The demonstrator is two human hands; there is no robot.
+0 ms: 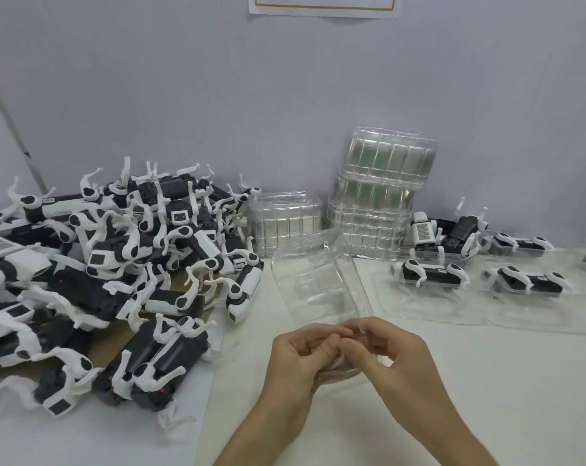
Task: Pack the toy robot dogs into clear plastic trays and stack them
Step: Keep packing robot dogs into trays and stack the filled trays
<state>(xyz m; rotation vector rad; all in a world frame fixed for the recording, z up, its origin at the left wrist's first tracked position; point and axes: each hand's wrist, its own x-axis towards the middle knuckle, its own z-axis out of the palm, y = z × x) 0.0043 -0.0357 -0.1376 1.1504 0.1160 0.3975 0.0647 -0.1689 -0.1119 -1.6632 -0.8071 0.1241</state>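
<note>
We judge the job well short of halfway. A big tangled heap of toy dogs (116, 264) waits on the left of the desk (486, 381), partly over a sheet of brown cardboard (100, 344). Only a handful of packed dogs (429, 274) lie in shallow trays (436, 307) on the right, side by side and not stacked as far as we can see. Against the wall (217, 95), empty trays stand nested in a tall stack (379, 203) that leans a little, with a shorter stack (285, 223) just beside it. Between the heap and the packed ones, one clear tray (322, 284) is held at a slant over the desk, and it holds no dog. The left hand (295, 358) and the right hand (389, 351) meet at its near edge, fingers curled, each pinching the thin rim; whether they are peeling two nested trays apart we cannot tell. The tray is thin, glossy moulded plastic with a rectangular hollow and rounded corners. The dogs are hard, boxy, black and white, with thin curved white legs that hook into one another.
</note>
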